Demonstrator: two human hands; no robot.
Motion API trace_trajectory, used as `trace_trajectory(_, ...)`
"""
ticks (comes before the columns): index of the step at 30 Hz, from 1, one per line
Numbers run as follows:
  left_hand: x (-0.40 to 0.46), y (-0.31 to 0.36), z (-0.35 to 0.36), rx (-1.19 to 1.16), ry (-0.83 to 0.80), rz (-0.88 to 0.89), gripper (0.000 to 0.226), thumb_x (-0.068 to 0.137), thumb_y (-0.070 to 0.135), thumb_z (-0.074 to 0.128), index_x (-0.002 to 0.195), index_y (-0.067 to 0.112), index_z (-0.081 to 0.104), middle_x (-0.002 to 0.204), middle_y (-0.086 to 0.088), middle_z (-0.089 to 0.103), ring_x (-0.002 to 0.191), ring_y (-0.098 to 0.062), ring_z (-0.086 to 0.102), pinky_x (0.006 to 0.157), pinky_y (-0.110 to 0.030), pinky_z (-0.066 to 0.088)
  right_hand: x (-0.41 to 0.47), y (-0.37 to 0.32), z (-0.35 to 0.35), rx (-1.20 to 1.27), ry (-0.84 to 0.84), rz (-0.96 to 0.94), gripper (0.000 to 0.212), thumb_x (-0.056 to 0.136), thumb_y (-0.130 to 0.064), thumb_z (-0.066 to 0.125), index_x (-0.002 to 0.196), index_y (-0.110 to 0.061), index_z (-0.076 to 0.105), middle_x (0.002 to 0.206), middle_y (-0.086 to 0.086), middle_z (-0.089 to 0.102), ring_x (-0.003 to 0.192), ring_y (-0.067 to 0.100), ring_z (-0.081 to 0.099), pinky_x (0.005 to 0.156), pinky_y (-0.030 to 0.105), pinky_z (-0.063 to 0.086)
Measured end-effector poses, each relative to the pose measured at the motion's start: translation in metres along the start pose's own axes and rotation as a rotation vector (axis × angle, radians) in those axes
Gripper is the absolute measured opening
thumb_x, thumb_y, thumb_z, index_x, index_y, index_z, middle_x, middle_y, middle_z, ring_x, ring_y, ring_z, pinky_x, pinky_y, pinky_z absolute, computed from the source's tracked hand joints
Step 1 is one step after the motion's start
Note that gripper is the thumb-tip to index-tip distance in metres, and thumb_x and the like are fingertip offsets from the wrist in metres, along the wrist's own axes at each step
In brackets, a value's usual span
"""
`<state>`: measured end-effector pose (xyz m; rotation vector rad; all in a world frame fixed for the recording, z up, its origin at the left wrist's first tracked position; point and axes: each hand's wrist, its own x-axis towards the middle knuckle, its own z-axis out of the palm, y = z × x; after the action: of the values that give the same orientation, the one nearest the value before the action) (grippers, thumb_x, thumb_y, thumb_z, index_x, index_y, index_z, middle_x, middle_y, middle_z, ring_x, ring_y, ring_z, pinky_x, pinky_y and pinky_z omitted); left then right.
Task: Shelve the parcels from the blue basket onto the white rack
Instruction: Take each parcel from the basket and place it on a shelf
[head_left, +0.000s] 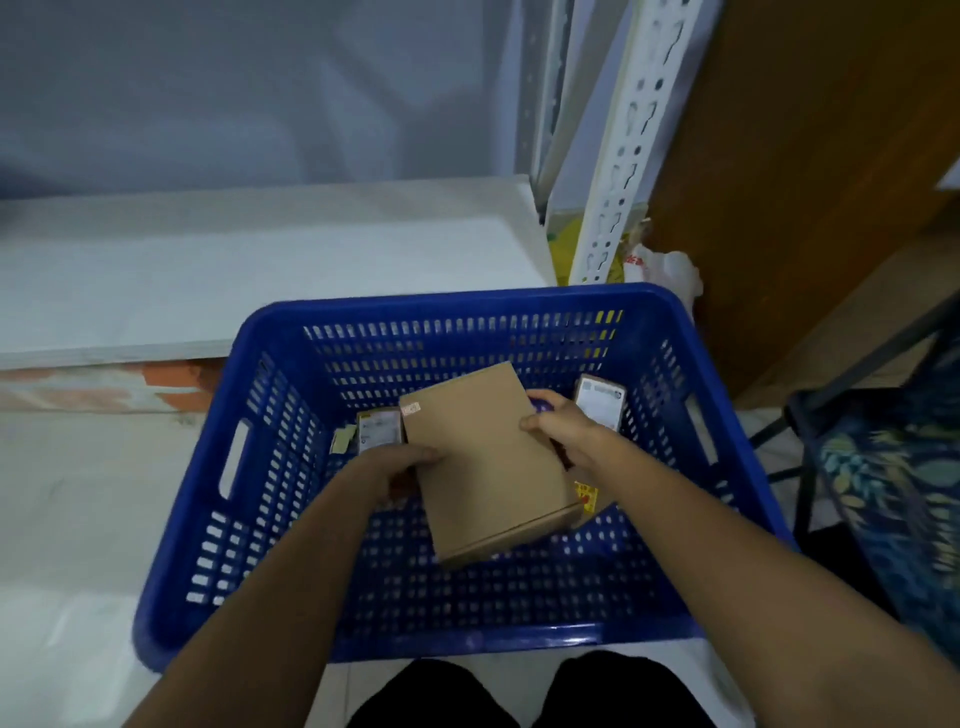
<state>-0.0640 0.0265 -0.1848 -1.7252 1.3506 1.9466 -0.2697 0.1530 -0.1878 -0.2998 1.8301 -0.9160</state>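
Observation:
A brown cardboard parcel (483, 462) is tilted inside the blue basket (467, 636). My left hand (397, 465) grips its left edge and my right hand (566, 431) grips its right edge. Smaller parcels lie on the basket floor: one with a white label (378, 431) at the left, another labelled one (601, 401) leaning at the back right, and a yellow-marked one (586, 493) partly hidden under the brown parcel. The white rack's bottom shelf (249, 270) lies just behind the basket, with a slotted upright post (621, 156) at its right.
A brown wooden panel (810, 171) stands right of the rack post. A white plastic bag (665, 270) and yellow packaging sit behind the basket. A dark metal frame with patterned blue fabric (893, 483) is at the right. The basket rests on a pale floor.

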Motion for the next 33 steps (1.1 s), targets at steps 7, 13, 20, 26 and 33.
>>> trace_trajectory(7, -0.208, 0.120, -0.031, -0.078, -0.074, 0.068, 0.048, 0.076, 0.023, 0.080, 0.113, 0.004, 0.056, 0.114, -0.011, 0.059, 0.102, -0.027, 0.060, 0.084, -0.038, 0.052, -0.159, -0.154, -0.042, 0.091, 0.056, -0.087, 0.051, 0.094, -0.012, 0.057, 0.141, -0.028, 0.043, 0.121, 0.006, 0.058, 0.093, 0.021, 0.059, 0.082, 0.038, 0.054)
trace_trajectory(13, -0.418, 0.231, -0.063, -0.053, -0.054, 0.084, 0.070, 0.070, 0.024, 0.085, 0.126, 0.002, 0.049, 0.118, -0.014, 0.059, 0.100, -0.029, 0.062, 0.080, -0.039, 0.054, -0.325, -0.318, -0.078, 0.133, 0.011, -0.159, 0.053, 0.096, -0.016, 0.056, 0.145, -0.027, 0.038, 0.106, 0.005, 0.060, 0.088, 0.022, 0.061, 0.078, 0.035, 0.053)
trace_trajectory(20, -0.648, 0.348, -0.081, -0.071, -0.116, 0.122, 0.058, 0.077, 0.026, 0.078, 0.121, -0.002, 0.052, 0.104, -0.013, 0.065, 0.101, -0.026, 0.061, 0.092, -0.034, 0.048, -0.510, -0.500, -0.137, 0.013, -0.067, -0.234, 0.046, 0.098, -0.024, 0.051, 0.143, -0.022, 0.041, 0.107, 0.005, 0.062, 0.089, 0.020, 0.063, 0.068, 0.029, 0.052)
trace_trajectory(26, -0.772, 0.430, -0.093, -0.006, -0.079, 0.231, 0.044, 0.081, 0.038, 0.072, 0.105, 0.006, 0.053, 0.066, -0.008, 0.068, 0.076, -0.023, 0.058, 0.069, -0.033, 0.046, -0.618, -0.607, -0.176, -0.062, -0.092, -0.392, 0.023, 0.103, -0.024, 0.043, 0.125, -0.019, 0.043, 0.093, 0.002, 0.058, 0.077, 0.016, 0.060, 0.060, 0.026, 0.050)
trace_trajectory(33, -0.837, 0.450, -0.118, 0.002, 0.038, 0.328, 0.048, 0.072, 0.048, 0.077, 0.095, 0.015, 0.051, 0.076, -0.006, 0.060, 0.073, -0.021, 0.053, 0.067, -0.030, 0.046, -0.661, -0.656, -0.177, -0.038, -0.213, -0.425, 0.029, 0.102, -0.033, 0.044, 0.126, -0.019, 0.049, 0.101, 0.009, 0.064, 0.080, 0.021, 0.065, 0.060, 0.031, 0.053)
